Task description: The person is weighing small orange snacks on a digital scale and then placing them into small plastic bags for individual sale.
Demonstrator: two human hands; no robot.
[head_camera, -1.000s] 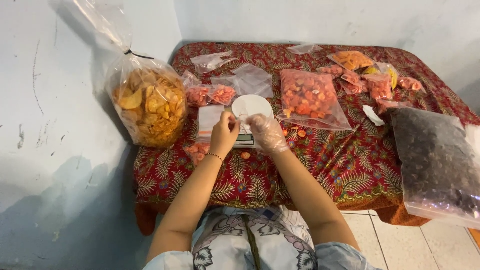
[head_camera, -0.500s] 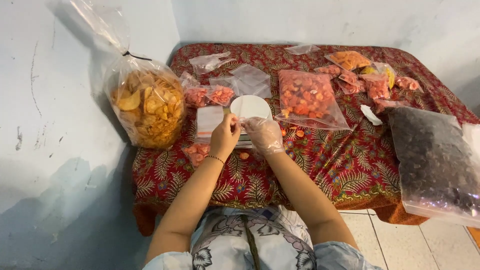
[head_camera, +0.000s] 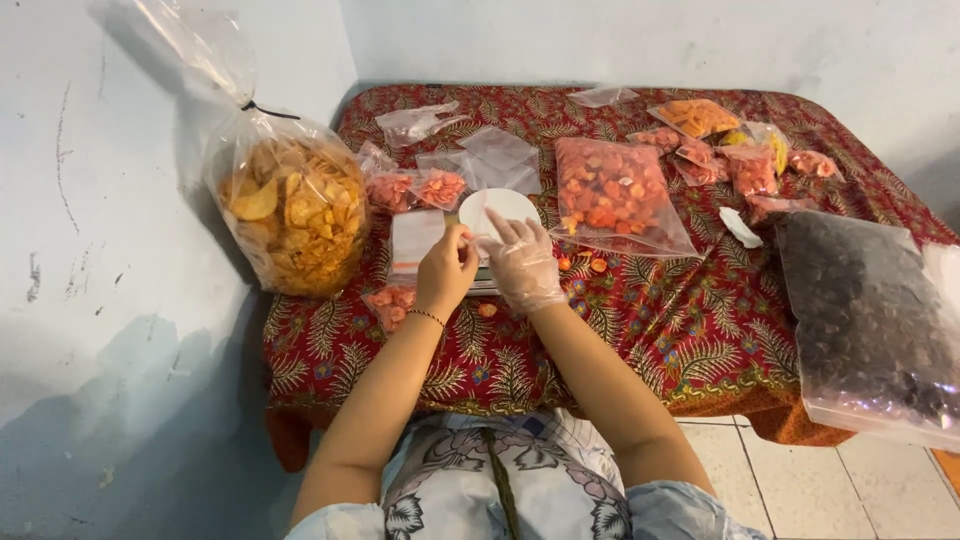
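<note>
My left hand (head_camera: 445, 272), bare with a thin bracelet, pinches the edge of a small clear plastic bag (head_camera: 474, 222) above a white round scale plate (head_camera: 512, 204). In a clear plastic glove, my right hand (head_camera: 522, 262) has its fingers spread at the bag's mouth, just right of my left hand. Both hands hover over the small kitchen scale near the table's front edge. Whether the bag holds anything is hidden by my fingers.
A large tied bag of yellow chips (head_camera: 295, 215) stands at the left. An open bag of orange-red crackers (head_camera: 615, 195) lies right of the scale. Small filled packets (head_camera: 415, 190) and empty bags (head_camera: 495, 155) lie behind. A big dark-filled bag (head_camera: 870, 320) overhangs the red patterned tablecloth (head_camera: 700, 340).
My right hand's fingers have gone from a pinch to spread out at the small bag. Both hands have risen slightly toward the scale plate.
</note>
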